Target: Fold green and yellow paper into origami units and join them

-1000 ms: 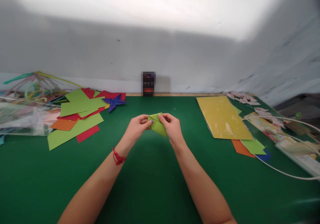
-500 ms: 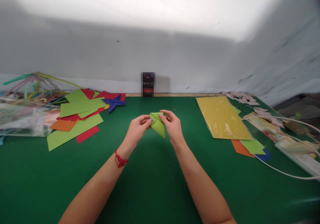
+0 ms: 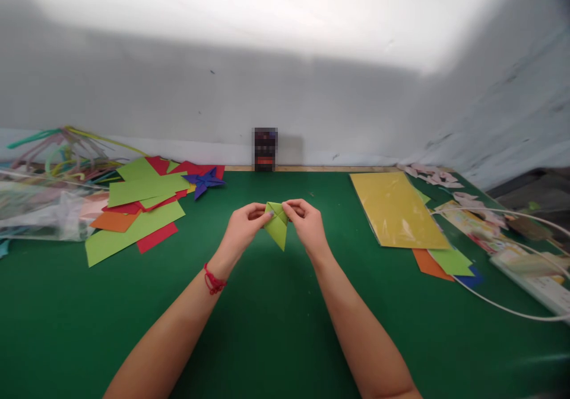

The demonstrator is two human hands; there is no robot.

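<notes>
Between both hands, above the green tabletop [image 3: 267,333], is a small folded piece of light green paper [image 3: 278,228]. It has crossing crease lines near its top and tapers to a point at the bottom. My left hand [image 3: 244,228], with a red cord bracelet at the wrist, pinches its upper left corner between thumb and fingers. On the opposite side, my right hand [image 3: 307,224] pinches the upper right corner. The fingertips behind the paper are partly hidden.
Loose green paper sheets [image 3: 133,233] and red and orange ones lie at left, with a blue folded paper star [image 3: 205,182] beside them. Clear plastic bags [image 3: 53,215] are at far left. At right lie a yellow paper pack [image 3: 398,209] and white cables [image 3: 494,307]. A blurred dark object [image 3: 266,149] stands by the wall.
The folded green paper has turned slightly, its lower point swinging left and down. My right hand's fingers have shifted a little on its corner.
</notes>
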